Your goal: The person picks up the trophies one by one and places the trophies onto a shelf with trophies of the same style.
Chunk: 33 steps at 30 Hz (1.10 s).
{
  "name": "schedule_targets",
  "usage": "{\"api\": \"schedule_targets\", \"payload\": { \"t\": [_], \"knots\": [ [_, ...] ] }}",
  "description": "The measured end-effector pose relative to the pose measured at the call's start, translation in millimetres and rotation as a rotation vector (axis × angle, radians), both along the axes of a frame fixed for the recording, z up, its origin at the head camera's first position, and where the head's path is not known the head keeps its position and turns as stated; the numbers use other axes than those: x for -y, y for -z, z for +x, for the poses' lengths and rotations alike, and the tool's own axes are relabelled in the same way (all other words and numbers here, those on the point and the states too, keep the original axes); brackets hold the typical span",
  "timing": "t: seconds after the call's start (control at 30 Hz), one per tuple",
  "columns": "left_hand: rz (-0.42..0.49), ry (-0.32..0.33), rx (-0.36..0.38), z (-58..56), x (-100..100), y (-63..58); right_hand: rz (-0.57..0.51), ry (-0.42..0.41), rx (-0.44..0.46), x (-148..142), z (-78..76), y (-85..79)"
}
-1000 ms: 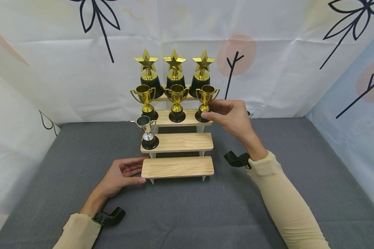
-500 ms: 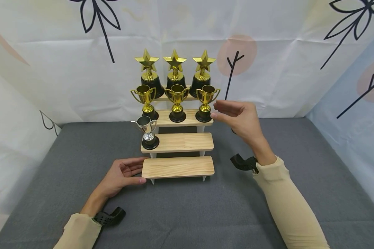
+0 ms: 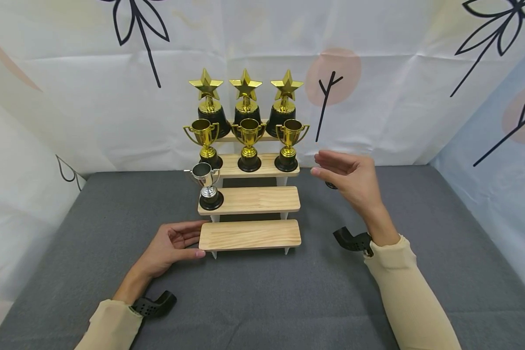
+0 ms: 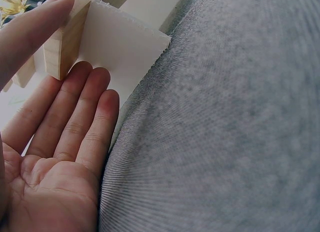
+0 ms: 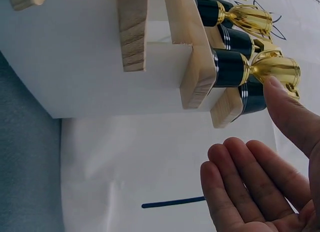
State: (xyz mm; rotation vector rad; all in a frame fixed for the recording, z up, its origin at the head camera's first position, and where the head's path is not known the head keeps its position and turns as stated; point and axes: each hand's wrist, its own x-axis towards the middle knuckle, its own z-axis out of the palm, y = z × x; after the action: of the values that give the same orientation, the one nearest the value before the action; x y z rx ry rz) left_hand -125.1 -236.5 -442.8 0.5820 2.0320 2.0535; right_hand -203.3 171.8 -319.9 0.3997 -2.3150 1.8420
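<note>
Neither of our hands grips anything: our right hand (image 3: 352,177) hangs loose-fingered in the air just right of the rightmost gold cup trophy with a black base (image 3: 288,146), which stands on the second shelf from the top of the stepped pale-wood display stand (image 3: 249,200). Our left hand (image 3: 170,245) lies flat, thumb against the bottom step's left end. We judge the risk lies in our right fingers brushing that light, top-heavy cup and toppling it into its two gold neighbours, or our left hand nudging the stand and shaking the small silver cup trophy (image 3: 206,187).
</note>
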Motion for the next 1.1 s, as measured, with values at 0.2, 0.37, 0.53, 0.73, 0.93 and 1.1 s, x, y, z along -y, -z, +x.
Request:
{"api": "schedule_targets", "payload": {
  "t": [0.2,0.37,0.53,0.73,0.93,1.1],
  "knots": [
    [0.023,0.004,-0.008,-0.2,-0.1,0.4,0.005,0.027,0.006,-6.3,2.1,5.6],
    [0.034,0.008,-0.015,-0.4,-0.4,1.3,-0.034,0.036,0.010,-10.7,1.3,8.0],
    [0.032,0.004,-0.010,-0.3,-0.7,0.9,-0.041,0.047,0.005,-15.7,-1.3,9.6],
    [0.029,0.010,-0.007,-0.1,-0.2,0.9,-0.042,0.066,0.001,-21.1,-5.9,12.5],
    [0.018,0.006,-0.001,-0.3,-0.4,0.3,-0.040,0.079,0.003,-24.6,-7.8,13.6],
    [0.018,0.008,0.001,-0.5,0.0,0.2,-0.076,0.098,-0.001,-30.1,-10.5,15.5]
  ]
}}
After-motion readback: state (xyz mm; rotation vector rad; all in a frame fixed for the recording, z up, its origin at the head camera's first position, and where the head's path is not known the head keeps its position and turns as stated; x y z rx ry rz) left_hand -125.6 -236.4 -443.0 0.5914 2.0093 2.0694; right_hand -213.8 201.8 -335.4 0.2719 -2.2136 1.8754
